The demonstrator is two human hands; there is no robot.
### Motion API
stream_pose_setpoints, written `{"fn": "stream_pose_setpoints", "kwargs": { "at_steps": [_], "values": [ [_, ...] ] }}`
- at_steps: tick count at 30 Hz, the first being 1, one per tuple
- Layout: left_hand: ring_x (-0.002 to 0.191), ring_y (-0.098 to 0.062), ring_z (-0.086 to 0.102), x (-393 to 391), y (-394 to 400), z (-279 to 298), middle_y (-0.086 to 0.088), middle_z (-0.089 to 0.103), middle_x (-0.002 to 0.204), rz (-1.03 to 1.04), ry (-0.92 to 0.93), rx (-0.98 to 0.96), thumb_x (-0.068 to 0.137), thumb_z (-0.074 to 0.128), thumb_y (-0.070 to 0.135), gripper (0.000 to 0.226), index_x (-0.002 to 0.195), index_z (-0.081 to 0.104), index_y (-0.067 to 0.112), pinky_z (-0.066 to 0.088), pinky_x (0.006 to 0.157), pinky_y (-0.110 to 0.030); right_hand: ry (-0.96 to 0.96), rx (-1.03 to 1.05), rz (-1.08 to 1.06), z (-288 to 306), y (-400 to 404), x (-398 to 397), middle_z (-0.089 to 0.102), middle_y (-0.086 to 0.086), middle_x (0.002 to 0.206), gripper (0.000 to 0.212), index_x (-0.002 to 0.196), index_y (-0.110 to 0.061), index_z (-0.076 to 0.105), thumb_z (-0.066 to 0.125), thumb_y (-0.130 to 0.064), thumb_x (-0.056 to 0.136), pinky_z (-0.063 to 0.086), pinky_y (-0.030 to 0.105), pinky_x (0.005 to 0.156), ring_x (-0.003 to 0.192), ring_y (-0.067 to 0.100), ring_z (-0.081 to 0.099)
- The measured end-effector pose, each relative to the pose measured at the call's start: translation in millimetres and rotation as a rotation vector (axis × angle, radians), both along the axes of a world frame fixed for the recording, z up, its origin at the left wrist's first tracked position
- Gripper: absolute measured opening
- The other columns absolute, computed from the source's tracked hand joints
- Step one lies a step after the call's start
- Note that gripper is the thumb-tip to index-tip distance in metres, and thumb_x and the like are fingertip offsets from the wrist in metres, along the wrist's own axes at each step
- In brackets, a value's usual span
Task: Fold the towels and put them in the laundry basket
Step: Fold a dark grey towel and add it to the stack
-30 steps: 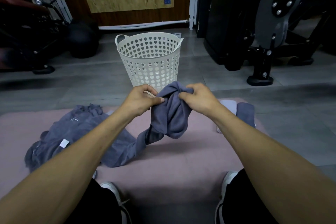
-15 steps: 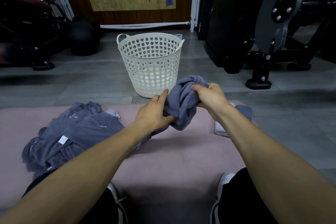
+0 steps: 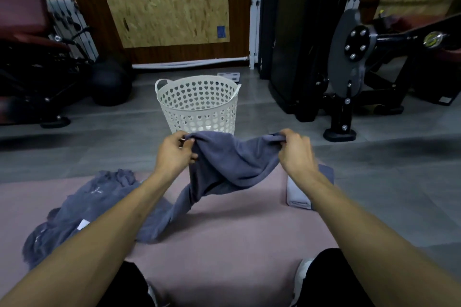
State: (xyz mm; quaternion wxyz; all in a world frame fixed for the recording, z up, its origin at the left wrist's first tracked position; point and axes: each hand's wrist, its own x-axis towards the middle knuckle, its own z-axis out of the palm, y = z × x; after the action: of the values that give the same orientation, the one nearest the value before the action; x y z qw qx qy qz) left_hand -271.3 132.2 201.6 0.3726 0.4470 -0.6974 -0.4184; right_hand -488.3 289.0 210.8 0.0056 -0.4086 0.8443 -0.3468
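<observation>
Head view, both hands [image 3: 174,154] [image 3: 296,154] pinching towel [image 3: 232,164]

Below our left hand [image 3: 174,154] the pink mat [image 3: 224,237] bears crumpled towels [image 3: 82,209]; under our right hand [image 3: 295,154], folded ones [image 3: 298,194].

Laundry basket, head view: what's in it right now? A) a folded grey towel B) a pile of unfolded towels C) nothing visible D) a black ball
C: the laundry basket shows only its bare perforated walls, while both hands stretch the grey towel in front of it.
</observation>
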Motion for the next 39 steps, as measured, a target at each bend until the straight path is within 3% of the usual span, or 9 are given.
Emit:
{"fn": "stream_pose_setpoints", "kwargs": {
  "at_steps": [4, 7, 10, 13, 17, 26, 30, 35, 39],
  "values": [
    [0.069, -0.027, 0.063, -7, -8, 55, -0.009, 0.063, 0.073, -0.057, -0.002, -0.036, 0.097, 0.052, 0.007, 0.024, 0.078, 0.059, 0.018, 0.057, 0.080, -0.048, 0.020, -0.131, -0.048, 45, -6, 1, 0.066, 0.014, 0.089, 0.019, 0.097, -0.012, 0.066, 0.048, -0.018, 0.096, 0.050, 0.039, 0.069, 0.087, 0.037, 0.061],
    [0.077, -0.030, 0.065, -15, -6, 104, -0.011, 0.067, 0.079, 0.004, 0.031, -0.218, 0.094, 0.054, 0.009, 0.016, 0.082, 0.063, 0.012, 0.056, 0.078, -0.047, -0.002, -0.263, -0.055, 93, -9, 5, 0.069, 0.014, 0.098, 0.022, 0.105, -0.016, 0.069, 0.050, -0.025, 0.097, 0.052, 0.039, 0.079, 0.093, 0.035, 0.062],
    [0.075, -0.017, 0.062, -11, 5, 152, -0.003, 0.065, 0.079, 0.094, 0.159, -0.362, 0.092, 0.054, 0.015, 0.011, 0.088, 0.063, 0.013, 0.049, 0.071, -0.029, 0.055, -0.497, -0.003, 148, -3, 15, 0.071, 0.009, 0.095, 0.021, 0.104, -0.016, 0.069, 0.050, -0.025, 0.097, 0.052, 0.033, 0.076, 0.089, 0.026, 0.065],
    [0.081, -0.023, 0.067, -10, 9, 196, -0.003, 0.069, 0.081, -0.025, -0.014, -0.387, 0.085, 0.053, 0.024, 0.015, 0.082, 0.066, 0.019, 0.053, 0.074, -0.036, 0.131, -0.599, 0.073, 197, 4, 23, 0.070, 0.006, 0.098, 0.021, 0.106, -0.017, 0.069, 0.050, -0.017, 0.096, 0.048, 0.024, 0.076, 0.089, 0.020, 0.065],
    [0.085, -0.024, 0.068, 0, 14, 261, -0.004, 0.069, 0.082, 0.038, 0.221, -0.388, 0.091, 0.057, 0.028, 0.014, 0.078, 0.063, 0.029, 0.057, 0.080, -0.047, 0.122, -0.601, 0.047, 256, 14, 30, 0.069, 0.006, 0.104, 0.027, 0.110, -0.024, 0.069, 0.048, -0.018, 0.095, 0.053, 0.030, 0.082, 0.096, 0.022, 0.064],
    [0.085, -0.018, 0.055, 15, 63, 344, -0.010, 0.059, 0.089, 0.185, 0.471, -0.439, 0.097, 0.052, 0.009, 0.006, 0.095, 0.057, 0.009, 0.038, 0.055, -0.016, 0.063, -0.836, 0.101, 336, 44, 59, 0.071, 0.002, 0.097, 0.020, 0.102, -0.021, 0.072, 0.053, -0.019, 0.094, 0.052, 0.032, 0.088, 0.094, 0.019, 0.064],
    [0.084, -0.018, 0.057, 24, 73, 354, -0.006, 0.064, 0.092, 0.252, 0.509, -0.416, 0.098, 0.053, 0.020, 0.017, 0.101, 0.063, 0.007, 0.039, 0.069, -0.024, 0.033, -0.881, 0.029, 345, 55, 57, 0.072, 0.003, 0.093, 0.020, 0.100, -0.022, 0.073, 0.056, -0.027, 0.090, 0.052, 0.035, 0.089, 0.096, 0.024, 0.063],
    [0.069, -0.014, 0.065, 33, 75, 356, -0.004, 0.068, 0.086, 0.287, 0.604, -0.353, 0.098, 0.054, 0.022, 0.014, 0.094, 0.064, 0.013, 0.055, 0.062, -0.030, -0.093, -0.870, -0.038, 340, 61, 52, 0.068, -0.002, 0.064, 0.019, 0.086, -0.025, 0.066, 0.054, -0.039, 0.090, 0.057, 0.032, 0.065, 0.055, 0.017, 0.067],
    [0.049, -0.012, 0.058, 31, 77, 345, -0.004, 0.064, 0.071, 0.253, 0.620, -0.320, 0.096, 0.057, 0.022, 0.014, 0.092, 0.066, 0.011, 0.046, 0.045, -0.021, -0.110, -0.866, -0.048, 329, 57, 54, 0.068, -0.001, 0.064, 0.018, 0.086, -0.022, 0.061, 0.052, -0.032, 0.097, 0.056, 0.029, 0.061, 0.042, 0.011, 0.063]
  ]
}}
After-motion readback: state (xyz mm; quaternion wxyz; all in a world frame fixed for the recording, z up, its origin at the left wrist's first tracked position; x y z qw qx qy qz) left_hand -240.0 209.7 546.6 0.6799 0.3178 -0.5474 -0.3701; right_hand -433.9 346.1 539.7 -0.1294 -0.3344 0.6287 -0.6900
